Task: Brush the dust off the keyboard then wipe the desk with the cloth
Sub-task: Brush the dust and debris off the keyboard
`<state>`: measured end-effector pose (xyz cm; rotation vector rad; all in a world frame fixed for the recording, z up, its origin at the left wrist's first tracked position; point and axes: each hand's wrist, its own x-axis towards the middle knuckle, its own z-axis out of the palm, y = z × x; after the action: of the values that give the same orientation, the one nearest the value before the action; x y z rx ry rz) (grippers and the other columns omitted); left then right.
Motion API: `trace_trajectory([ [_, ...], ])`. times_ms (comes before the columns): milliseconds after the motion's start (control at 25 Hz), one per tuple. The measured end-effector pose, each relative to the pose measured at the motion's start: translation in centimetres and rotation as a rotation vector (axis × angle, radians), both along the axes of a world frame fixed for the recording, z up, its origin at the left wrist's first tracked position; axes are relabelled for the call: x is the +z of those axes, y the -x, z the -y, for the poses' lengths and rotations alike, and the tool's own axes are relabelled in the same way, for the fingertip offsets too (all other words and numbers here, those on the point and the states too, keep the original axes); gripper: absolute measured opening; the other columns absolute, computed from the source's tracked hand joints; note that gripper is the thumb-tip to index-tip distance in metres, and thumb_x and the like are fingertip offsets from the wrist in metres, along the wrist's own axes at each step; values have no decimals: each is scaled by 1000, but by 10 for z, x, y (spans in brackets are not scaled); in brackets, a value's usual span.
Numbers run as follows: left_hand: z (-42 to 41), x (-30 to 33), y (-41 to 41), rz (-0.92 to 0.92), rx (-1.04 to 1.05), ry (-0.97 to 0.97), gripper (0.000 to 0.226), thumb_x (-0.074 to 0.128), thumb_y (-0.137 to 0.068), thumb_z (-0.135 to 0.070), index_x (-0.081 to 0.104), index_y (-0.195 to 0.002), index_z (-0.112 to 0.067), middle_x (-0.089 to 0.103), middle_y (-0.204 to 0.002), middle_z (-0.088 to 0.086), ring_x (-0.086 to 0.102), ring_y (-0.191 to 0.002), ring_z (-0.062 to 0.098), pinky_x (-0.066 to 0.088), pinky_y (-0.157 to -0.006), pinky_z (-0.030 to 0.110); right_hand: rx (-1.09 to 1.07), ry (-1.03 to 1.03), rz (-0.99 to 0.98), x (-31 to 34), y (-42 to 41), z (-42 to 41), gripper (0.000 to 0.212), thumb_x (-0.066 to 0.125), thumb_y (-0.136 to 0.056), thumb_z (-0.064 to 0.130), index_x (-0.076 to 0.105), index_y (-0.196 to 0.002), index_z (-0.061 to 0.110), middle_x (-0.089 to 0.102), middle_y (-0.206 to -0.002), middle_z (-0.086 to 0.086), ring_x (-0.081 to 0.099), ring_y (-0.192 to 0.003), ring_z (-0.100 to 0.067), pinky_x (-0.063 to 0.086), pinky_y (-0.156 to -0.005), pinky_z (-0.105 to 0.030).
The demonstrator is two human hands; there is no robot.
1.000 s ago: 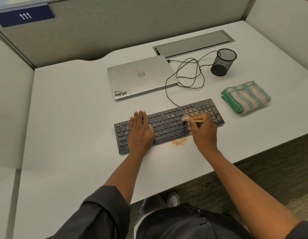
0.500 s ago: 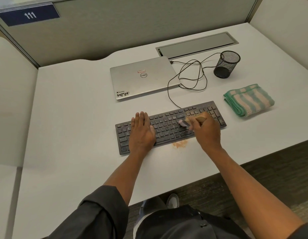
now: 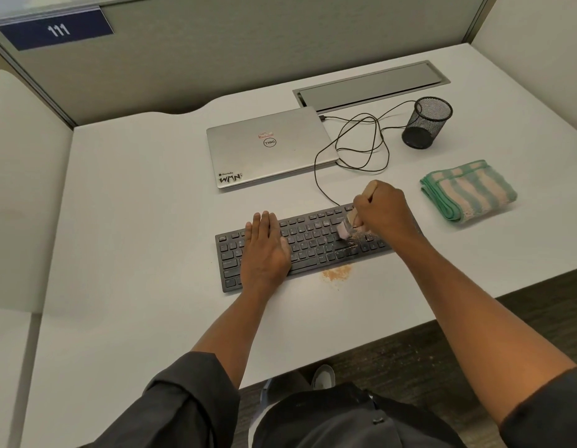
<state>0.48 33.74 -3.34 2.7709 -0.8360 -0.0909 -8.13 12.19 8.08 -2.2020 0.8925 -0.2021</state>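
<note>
A black keyboard (image 3: 313,242) lies slanted on the white desk (image 3: 135,221). My left hand (image 3: 264,250) rests flat on its left half, fingers straight. My right hand (image 3: 382,210) grips a small wooden-handled brush (image 3: 347,226) over the keyboard's right part; its pale bristles touch the keys, and the handle end sticks out above my fist. Tan dust lies on the keys around the bristles. A pile of tan dust (image 3: 337,273) sits on the desk just in front of the keyboard. A folded green and beige striped cloth (image 3: 468,190) lies to the right.
A shut silver laptop (image 3: 271,147) lies behind the keyboard, with a looped black cable (image 3: 361,147) beside it. A black mesh cup (image 3: 426,122) stands at the back right, near a grey cable hatch (image 3: 371,85). Partition walls enclose the desk.
My right hand has moved with the brush from the keyboard's middle towards its right, far part, and the handle has turned from sideways to pointing away. My left hand has stayed put.
</note>
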Motion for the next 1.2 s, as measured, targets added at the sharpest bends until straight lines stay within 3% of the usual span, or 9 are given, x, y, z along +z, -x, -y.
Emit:
trace_trajectory([
  [120,0,0,1,3,-1,0,63,29,-104,-30,17,-160,-3,17,-167,16,7,-156,28,0,-127,41,-28,-124,79,3,-9,-2,21,50,-97,18,64,-85,9,72,-63,-6,65,-48,-16,52,-44,-28],
  [360,-1,1,1,-8,1,3,63,29,-104,-31,17,-159,-3,17,-167,15,7,-156,28,0,-128,41,49,-206,-75,3,-3,2,33,48,-97,14,68,-74,1,69,-56,-6,61,-46,-19,48,-41,-23],
  [600,0,1,1,-2,-5,0,69,17,-99,-35,16,-159,-3,18,-167,16,8,-156,28,0,-127,41,1,-259,101,1,1,0,17,49,-96,11,63,-90,4,72,-67,-10,64,-51,-19,52,-47,-29],
  [800,-1,0,1,26,-5,10,75,8,-94,-38,21,-158,-2,22,-165,16,11,-155,29,-1,-127,40,124,-159,-103,16,1,7,32,49,-91,10,70,-68,3,72,-62,-11,64,-49,-21,53,-47,-26],
  [1000,0,0,1,34,-2,16,73,11,-95,-36,24,-157,-1,26,-164,18,15,-155,31,4,-127,43,83,-340,44,9,-6,-9,20,49,-101,18,62,-91,6,74,-70,-9,62,-52,-15,51,-50,-28],
  [1200,-1,1,0,20,-15,13,74,8,-95,-37,22,-158,-1,23,-165,18,12,-155,31,1,-127,42,166,-95,-102,-2,1,-15,19,47,-99,18,61,-87,12,72,-66,-4,53,-41,3,40,-52,-24],
])
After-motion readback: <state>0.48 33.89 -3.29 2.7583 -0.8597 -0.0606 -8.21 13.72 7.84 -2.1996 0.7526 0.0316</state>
